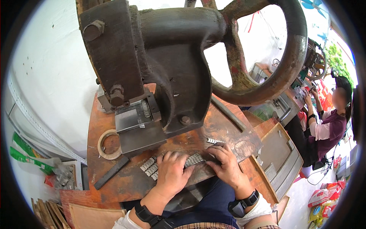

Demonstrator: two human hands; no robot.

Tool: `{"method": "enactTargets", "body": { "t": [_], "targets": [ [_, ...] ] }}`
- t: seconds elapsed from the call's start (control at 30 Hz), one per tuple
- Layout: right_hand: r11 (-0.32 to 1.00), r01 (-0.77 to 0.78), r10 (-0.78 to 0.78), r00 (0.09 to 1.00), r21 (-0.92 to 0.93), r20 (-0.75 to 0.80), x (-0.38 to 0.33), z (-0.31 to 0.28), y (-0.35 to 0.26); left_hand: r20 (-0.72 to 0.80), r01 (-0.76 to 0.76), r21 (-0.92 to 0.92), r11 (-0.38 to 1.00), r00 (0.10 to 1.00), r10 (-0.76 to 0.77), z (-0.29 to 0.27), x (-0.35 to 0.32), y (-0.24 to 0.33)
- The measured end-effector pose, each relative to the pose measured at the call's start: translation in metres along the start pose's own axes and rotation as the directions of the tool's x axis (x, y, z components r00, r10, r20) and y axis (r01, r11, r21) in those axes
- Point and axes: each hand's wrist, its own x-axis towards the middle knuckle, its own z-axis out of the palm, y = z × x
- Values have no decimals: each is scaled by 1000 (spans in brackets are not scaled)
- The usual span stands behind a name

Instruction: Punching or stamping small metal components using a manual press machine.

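A small bundle of ridged, silvery metal strips [194,160] lies at the front of the worn wooden table, between my two hands. My left hand [172,172] is palm down with bent fingers, gripping the bundle's left end, its thumb along the near side. At the opposite end, my right hand [225,163] pinches with thumb and fingertips; its grip is partly hidden. More ridged metal pieces [150,168] lie just left of my left hand. Beyond my right fingers rests another short toothed strip [214,141].
A heavy dark press [171,57] with a large handwheel [295,49] towers over the table [206,175]. Near its die [131,118] are a tape roll [108,144] and a dark bar [111,173]. A metal rod [228,113] and a tray of strips [284,171] lie right. Another person [328,129] works farther right.
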Motion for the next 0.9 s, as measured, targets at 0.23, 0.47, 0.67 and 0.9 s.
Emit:
{"method": "enactTargets", "body": {
  "t": [0.23, 0.47, 0.67, 0.9],
  "targets": [
    [906, -176, 171, 984, 385, 46, 7, -4, 1, 124, 319, -504, 803, 947, -298, -27, 9, 3],
    [360, -424, 180, 906, 831, 384, 18, -7, -13, 364, 450, -794, 409, 890, -275, -39, 13, 5],
    [152, -503, 245, 853, 851, 461, 21, -16, -12, 378, 453, -770, 449, 891, -250, -30, 15, 12],
    [991, -40, 16, 982, 129, 186, 6, -11, 5, 53, -199, 36, 979, 979, 197, 4, 4, 8]
  ]
}}
